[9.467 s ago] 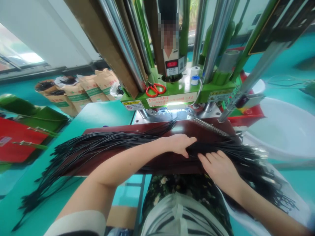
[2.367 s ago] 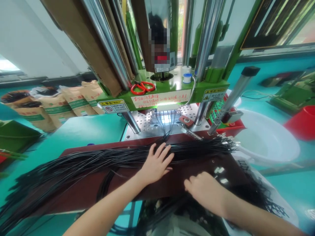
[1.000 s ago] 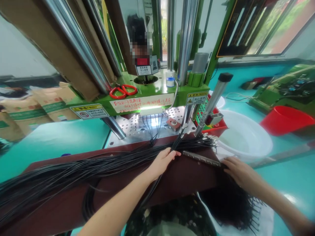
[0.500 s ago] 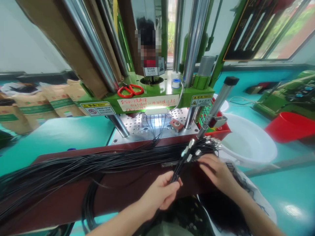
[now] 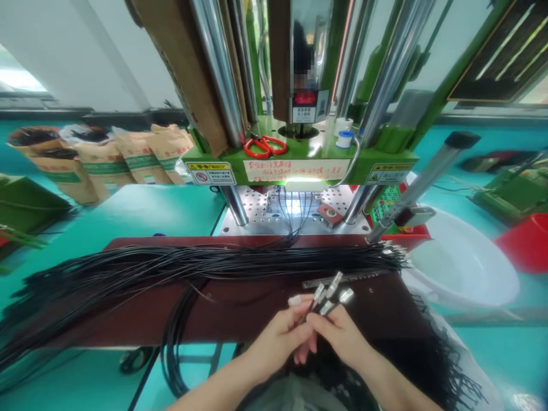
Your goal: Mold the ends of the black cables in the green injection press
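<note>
Several black cables with silver metal connectors [image 5: 336, 283] stick up between my hands, close to my body. My left hand [image 5: 282, 331] is closed around the cables from the left. From the right, my right hand [image 5: 342, 334] pinches the same small bunch just below the connectors, its thumb near the left fingers. The lower ends of these cables are hidden by my hands. Beyond them a long bundle of black cables [image 5: 257, 261] lies across the dark red board [image 5: 265, 314], its connector ends at the right. A perforated metal strip [image 5: 342, 278] lies in front of the bundle.
Behind the board stands a green press [image 5: 240, 165] with a lit metal bed [image 5: 257, 214], several cables running into it. Red-handled scissors [image 5: 265, 146] rest on the press. A white tub [image 5: 466, 257] is at the right; paper sacks [image 5: 98, 165] stand at the far left.
My right hand has moved left from beside the bundle's connector ends and joined my left hand at the held cables. Those cables are now lower and nearer me. The view has swung left.
</note>
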A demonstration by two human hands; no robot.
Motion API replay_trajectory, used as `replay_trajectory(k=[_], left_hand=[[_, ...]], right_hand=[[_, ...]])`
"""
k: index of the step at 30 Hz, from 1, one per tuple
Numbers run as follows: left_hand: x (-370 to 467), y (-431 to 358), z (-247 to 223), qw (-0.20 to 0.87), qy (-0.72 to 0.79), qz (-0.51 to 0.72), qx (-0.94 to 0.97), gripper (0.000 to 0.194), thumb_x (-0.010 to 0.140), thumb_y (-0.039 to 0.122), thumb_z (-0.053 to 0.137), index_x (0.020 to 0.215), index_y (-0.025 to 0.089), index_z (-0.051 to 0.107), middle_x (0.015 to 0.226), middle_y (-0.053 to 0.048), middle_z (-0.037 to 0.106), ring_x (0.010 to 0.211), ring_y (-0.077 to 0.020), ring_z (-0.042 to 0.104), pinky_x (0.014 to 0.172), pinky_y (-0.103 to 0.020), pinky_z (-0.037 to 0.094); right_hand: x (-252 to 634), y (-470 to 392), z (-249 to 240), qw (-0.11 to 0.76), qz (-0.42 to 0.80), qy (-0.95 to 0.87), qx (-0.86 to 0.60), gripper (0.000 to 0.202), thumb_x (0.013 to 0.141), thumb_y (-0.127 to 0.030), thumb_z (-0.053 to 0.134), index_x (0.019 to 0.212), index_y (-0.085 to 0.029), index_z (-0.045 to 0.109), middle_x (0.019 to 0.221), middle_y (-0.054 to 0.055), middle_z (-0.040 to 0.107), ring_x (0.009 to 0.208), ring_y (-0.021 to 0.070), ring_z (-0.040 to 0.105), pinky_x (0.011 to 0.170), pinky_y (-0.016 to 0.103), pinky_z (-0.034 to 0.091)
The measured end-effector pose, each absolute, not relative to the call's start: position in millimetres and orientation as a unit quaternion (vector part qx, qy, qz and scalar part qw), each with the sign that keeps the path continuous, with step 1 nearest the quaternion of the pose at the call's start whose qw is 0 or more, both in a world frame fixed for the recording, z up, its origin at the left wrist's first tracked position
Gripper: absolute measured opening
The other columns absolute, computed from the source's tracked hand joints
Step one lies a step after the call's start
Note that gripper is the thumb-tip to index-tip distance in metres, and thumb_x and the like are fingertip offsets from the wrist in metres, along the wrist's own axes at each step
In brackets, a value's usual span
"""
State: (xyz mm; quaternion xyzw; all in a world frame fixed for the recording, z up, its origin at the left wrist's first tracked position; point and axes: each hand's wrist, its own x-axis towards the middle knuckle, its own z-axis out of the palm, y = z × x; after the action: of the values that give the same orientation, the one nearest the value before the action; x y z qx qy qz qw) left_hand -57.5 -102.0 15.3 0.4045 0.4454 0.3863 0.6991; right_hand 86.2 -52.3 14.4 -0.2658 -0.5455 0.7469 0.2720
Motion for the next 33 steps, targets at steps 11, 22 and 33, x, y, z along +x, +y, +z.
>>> replay_trajectory(k=[11, 22, 33], left_hand=[[-43.0, -89.5, 18.2, 0.698, 0.494, 0.34, 0.392, 0.031, 0.075, 0.045, 0.05, 0.073, 0.014, 0.052, 0.043, 0.006, 0.044, 0.03, -0.0024, 0.031, 0.029, -0.014, 0.021], [-24.5, -72.9, 17.0, 0.684, 0.452, 0.427, 0.382, 0.032, 0.077, 0.045, 0.049, 0.077, 0.013, 0.049, 0.052, 0.001, 0.055, 0.036, -0.0059, 0.045, 0.032, -0.015, 0.033], [-27.2, -72.9, 18.7, 0.698, 0.44, 0.411, 0.387, 0.033, 0.077, 0.048, 0.049, 0.079, 0.014, 0.048, 0.046, 0.006, 0.045, 0.031, -0.0024, 0.032, 0.031, -0.015, 0.019]], right_hand=[[113.6, 4.5, 58.3, 0.29, 0.678, -0.613, -0.283, 0.031, 0.089, -0.032, 0.04, 0.113, -0.022, 0.057, 0.119, 0.006, 0.055, 0.114, 0.022, 0.046, 0.102, 0.046, 0.026], [98.4, -13.0, 53.8, 0.202, 0.671, -0.646, -0.302, 0.038, 0.089, -0.043, 0.037, 0.118, -0.023, 0.051, 0.124, 0.01, 0.05, 0.057, 0.0131, 0.063, 0.051, 0.028, 0.053], [107.9, -14.5, 47.7, 0.207, 0.554, -0.759, -0.273, 0.039, 0.09, -0.034, 0.038, 0.128, -0.027, 0.041, 0.131, 0.006, 0.043, 0.094, 0.0177, 0.059, 0.076, 0.03, 0.051]])
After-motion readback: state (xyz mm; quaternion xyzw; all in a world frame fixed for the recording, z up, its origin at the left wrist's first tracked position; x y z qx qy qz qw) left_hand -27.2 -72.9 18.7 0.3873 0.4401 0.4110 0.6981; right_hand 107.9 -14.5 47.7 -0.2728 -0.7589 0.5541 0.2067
